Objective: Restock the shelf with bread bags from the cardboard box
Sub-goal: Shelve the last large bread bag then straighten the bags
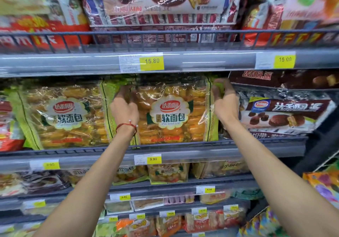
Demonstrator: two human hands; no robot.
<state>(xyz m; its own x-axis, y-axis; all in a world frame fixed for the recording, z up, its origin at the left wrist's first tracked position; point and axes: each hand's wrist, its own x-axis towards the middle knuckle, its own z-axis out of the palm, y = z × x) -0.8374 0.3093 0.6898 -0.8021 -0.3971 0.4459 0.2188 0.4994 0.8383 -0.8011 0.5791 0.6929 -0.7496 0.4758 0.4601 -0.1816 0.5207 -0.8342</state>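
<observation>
A clear bread bag [170,112] with green edges and golden rolls stands upright on the middle shelf [183,146]. My left hand [124,108] lies against its left front, fingers reaching up over the plastic. My right hand [222,99] pinches the bag's upper right edge with curled fingers. A second bread bag [62,117] of the same kind stands just to the left, touching the first. The cardboard box is out of view.
Brown cake packs [286,115] lie right of the bread bag, close to my right hand. The upper shelf [165,34] with a wire rail holds larger packs. Lower shelves [165,181] carry smaller snack bags. Yellow price tags [151,63] line the shelf fronts.
</observation>
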